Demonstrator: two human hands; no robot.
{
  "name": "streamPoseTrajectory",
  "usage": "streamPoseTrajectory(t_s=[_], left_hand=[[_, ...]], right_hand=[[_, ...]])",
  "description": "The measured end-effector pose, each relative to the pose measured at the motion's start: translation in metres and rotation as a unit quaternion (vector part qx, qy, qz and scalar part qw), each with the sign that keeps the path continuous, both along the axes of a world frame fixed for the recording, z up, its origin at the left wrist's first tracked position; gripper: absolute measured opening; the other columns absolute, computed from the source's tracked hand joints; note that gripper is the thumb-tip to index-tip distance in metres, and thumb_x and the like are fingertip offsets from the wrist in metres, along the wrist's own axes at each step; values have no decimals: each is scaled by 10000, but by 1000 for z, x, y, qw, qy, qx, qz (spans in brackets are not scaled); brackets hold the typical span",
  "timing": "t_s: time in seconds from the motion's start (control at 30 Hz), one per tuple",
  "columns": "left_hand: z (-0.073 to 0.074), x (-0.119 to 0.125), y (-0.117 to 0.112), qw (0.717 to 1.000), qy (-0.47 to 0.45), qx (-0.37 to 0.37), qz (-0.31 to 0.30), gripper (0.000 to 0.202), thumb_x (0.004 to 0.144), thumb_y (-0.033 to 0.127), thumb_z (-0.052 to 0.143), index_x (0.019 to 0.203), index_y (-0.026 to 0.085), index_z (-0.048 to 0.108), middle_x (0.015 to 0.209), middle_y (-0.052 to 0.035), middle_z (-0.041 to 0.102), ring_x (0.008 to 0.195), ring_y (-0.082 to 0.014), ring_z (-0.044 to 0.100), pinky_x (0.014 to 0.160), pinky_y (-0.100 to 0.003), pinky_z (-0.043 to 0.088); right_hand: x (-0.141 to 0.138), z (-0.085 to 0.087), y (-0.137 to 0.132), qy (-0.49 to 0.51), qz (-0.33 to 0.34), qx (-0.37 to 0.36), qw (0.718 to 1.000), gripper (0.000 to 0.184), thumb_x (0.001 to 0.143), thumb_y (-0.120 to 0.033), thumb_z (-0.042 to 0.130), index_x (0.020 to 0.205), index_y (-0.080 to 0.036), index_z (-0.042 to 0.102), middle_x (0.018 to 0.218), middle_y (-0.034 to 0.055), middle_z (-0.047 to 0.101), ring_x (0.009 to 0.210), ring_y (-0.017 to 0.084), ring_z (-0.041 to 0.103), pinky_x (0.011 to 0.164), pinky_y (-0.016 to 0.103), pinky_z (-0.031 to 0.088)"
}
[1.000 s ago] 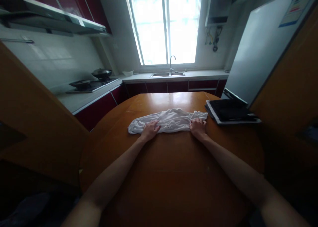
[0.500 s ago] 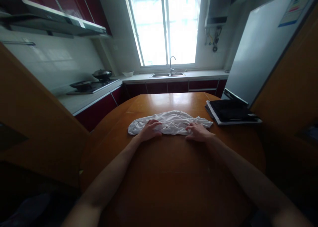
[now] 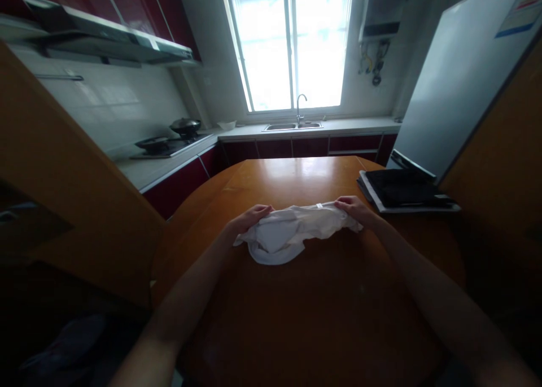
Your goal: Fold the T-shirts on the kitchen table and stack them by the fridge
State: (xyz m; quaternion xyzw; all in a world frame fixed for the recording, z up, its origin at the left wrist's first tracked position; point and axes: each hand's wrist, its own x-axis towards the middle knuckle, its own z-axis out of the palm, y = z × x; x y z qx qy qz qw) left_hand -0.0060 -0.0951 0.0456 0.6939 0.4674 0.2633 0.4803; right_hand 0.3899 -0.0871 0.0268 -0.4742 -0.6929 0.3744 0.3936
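A white cloth [image 3: 292,234] hangs bunched between both my hands just above the round wooden table [image 3: 305,308]. My left hand [image 3: 248,219] is closed on the cloth's left end. My right hand [image 3: 354,209] grips its right end, fingers curled over the top edge. The cloth's lower fold sags toward the table surface.
A stack with a dark flat item on a white tray or book [image 3: 404,190] lies at the table's right edge, beside a white fridge [image 3: 457,76]. Beyond the table are a counter with a sink [image 3: 293,126], a stove with pans [image 3: 169,142] at left, and a window.
Both hands went from lying flat on the spread cloth to grasping its ends; the cloth has been lifted off the table, gathered and pulled nearer to me.
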Motion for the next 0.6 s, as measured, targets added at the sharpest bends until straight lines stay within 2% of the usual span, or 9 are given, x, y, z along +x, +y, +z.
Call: streamPoseTrajectory(t_s=[0.07, 0.17, 0.27, 0.33, 0.4, 0.5, 0.6], left_hand=[[-1, 2, -3, 1000, 2, -7, -13, 721, 782, 775, 603, 1011, 103, 727, 814, -54, 671, 679, -163, 578, 581, -229, 440], [-7, 6, -1, 998, 32, 33, -45, 679, 744, 683, 719, 1143, 134, 728, 937, -56, 708, 781, -180, 616, 641, -228, 460], [-17, 7, 7, 994, 69, 78, -45, 598, 777, 656, 695, 1048, 127, 760, 855, -38, 700, 736, -173, 607, 634, -235, 455], [-25, 7, 13, 988, 75, 135, -24, 557, 837, 651, 621, 927, 122, 771, 857, -54, 696, 744, -179, 610, 659, -254, 470], [-28, 6, 17, 974, 62, 217, 5, 506, 882, 596, 585, 922, 128, 772, 992, -93, 704, 860, -206, 636, 761, -284, 495], [-25, 4, 18, 951, 56, 297, 58, 437, 935, 497, 533, 1045, 140, 760, 1115, -123, 704, 1009, -236, 641, 910, -324, 480], [-17, 5, 15, 940, 78, 309, 122, 423, 957, 460, 478, 1057, 147, 744, 1023, -98, 738, 950, -233, 653, 895, -330, 488]], right_hand=[[0, -6, 3, -14, -24, -2, 1000, 464, 720, -602, 638, 752, -141, 683, 633, 3, 584, 587, 137, 485, 519, 251, 336], [3, -11, 4, -41, -35, 9, 999, 512, 719, -636, 635, 781, -133, 712, 637, 22, 613, 583, 149, 514, 508, 255, 353], [11, -11, 1, -61, 33, 24, 997, 513, 756, -617, 670, 941, -146, 753, 803, 51, 700, 700, 180, 611, 574, 253, 448], [17, -9, -1, -78, 91, 18, 993, 560, 707, -565, 767, 1111, -179, 739, 954, 49, 728, 797, 194, 651, 642, 252, 500], [21, -8, -1, -95, 110, 2, 989, 654, 662, -524, 822, 1205, -179, 705, 966, 46, 732, 783, 193, 656, 649, 259, 518], [23, -9, -1, -112, 99, 22, 988, 558, 736, -516, 759, 1146, -138, 726, 906, 65, 728, 763, 197, 647, 666, 284, 520], [21, -9, -3, -131, 119, 62, 982, 491, 718, -455, 779, 1114, -168, 745, 1008, 84, 728, 855, 221, 653, 736, 304, 520]])
